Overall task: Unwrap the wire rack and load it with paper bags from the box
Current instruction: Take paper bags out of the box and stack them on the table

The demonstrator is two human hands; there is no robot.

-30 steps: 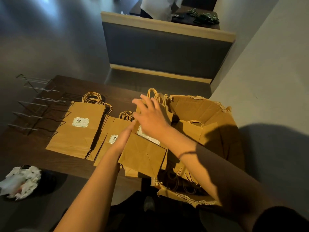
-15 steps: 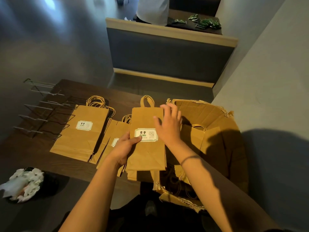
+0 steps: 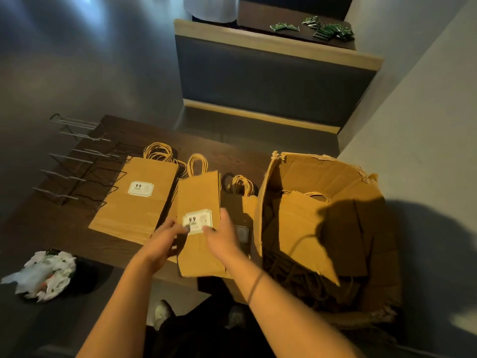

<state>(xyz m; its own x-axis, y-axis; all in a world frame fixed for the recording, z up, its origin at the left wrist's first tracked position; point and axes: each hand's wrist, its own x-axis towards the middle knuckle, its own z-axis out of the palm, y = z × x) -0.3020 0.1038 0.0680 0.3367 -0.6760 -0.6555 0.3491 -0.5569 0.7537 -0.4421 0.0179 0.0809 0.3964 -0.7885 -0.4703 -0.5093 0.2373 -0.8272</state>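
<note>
I see a flat paper bag (image 3: 198, 202), light and floppy, held over the table (image 3: 232, 156) edge beside the open box (image 3: 317, 171). My left hand (image 3: 165, 241) and right hand (image 3: 222, 236) pinch its lower edges with curled fingers. Best gripped there. The wire rack (image 3: 77, 171) lies far left.

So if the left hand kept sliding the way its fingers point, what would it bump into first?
Probably nothing new: the left hand already touches the held paper bag; its fingers point at the white label.
</note>
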